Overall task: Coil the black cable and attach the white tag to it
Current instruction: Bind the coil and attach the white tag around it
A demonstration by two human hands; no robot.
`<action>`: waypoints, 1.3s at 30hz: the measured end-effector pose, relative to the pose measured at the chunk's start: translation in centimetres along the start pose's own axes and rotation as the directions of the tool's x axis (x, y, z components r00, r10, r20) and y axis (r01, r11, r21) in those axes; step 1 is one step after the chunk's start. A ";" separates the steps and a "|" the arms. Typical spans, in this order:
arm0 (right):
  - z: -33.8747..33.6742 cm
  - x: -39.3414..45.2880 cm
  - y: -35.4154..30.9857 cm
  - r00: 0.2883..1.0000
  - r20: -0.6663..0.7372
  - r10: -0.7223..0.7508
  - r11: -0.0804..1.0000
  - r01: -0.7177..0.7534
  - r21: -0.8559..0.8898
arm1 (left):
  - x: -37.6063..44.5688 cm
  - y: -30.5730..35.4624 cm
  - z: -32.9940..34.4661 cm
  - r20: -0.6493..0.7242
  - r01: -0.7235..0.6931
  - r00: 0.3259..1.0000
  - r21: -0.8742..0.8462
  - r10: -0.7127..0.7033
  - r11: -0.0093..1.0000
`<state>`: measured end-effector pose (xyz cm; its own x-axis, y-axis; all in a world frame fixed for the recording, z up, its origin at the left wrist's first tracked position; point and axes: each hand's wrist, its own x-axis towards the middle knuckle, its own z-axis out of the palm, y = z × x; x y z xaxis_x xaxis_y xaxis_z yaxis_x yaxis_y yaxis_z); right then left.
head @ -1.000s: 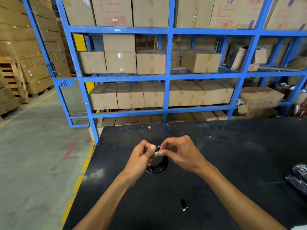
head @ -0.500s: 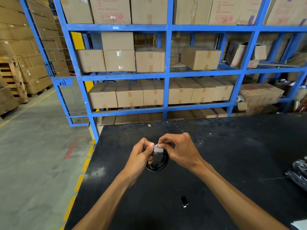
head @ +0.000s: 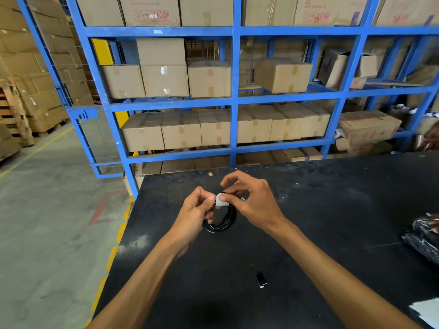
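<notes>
A black cable [head: 223,223] hangs in a small round coil just above the black table [head: 332,210]. My left hand [head: 194,213] pinches the coil at its upper left side. A white tag [head: 222,200] sits at the top of the coil. My right hand [head: 251,201] presses the tag with its thumb, while its index finger is lifted and curled above. The coil's top is hidden behind the tag and my fingers.
A small black piece with a white end [head: 261,280] lies on the table near me. A bundle in black plastic [head: 425,236] lies at the right edge, white paper [head: 427,312] at the lower right. A blue rack of cardboard boxes [head: 235,100] stands behind the table.
The white tag has come into full view at the top of the coil, and my right index finger has lifted off it. Both hands stay together over the same spot.
</notes>
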<state>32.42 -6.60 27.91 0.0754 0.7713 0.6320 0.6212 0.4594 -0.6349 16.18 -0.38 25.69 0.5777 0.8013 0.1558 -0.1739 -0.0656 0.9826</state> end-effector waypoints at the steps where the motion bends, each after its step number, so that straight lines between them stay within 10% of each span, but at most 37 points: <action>1: -0.1 0.0 0.0 1.000 0.031 0.003 1.000 -0.003 0.008 | 0.0 0.0 0.0 0.001 0.003 1.000 0.003 -0.003 1.000; 8: -0.2 0.0 0.5 0.999 -0.043 0.014 0.999 -0.012 0.050 | -0.1 0.1 0.7 -0.035 0.025 0.999 -0.006 -0.025 1.000; 15: 0.8 -2.1 1.7 0.925 -0.132 0.356 0.869 -0.275 0.412 | 0.1 0.4 0.6 -0.119 0.076 0.988 -0.150 -0.095 0.986; 21: 2.0 -4.2 2.2 0.843 0.182 0.506 0.694 -0.524 0.494 | 0.0 -0.6 1.0 -0.131 0.073 0.983 -0.364 -0.129 0.928; 28: 1.5 -4.5 2.9 0.801 0.103 0.590 0.640 -0.541 0.545 | -0.1 -2.0 2.1 -0.157 0.118 0.964 -0.465 -0.213 0.877; 39: -0.8 -3.5 5.4 0.736 0.386 0.556 0.730 -0.655 0.195 | 0.1 -4.0 -0.1 0.010 0.253 0.963 0.316 -0.269 0.915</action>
<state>36.15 -7.16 22.61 0.1003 0.9932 -0.0596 0.2522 -0.0833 -0.9641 16.87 0.00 21.73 0.6110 0.7834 -0.1136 0.2388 -0.0455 0.9700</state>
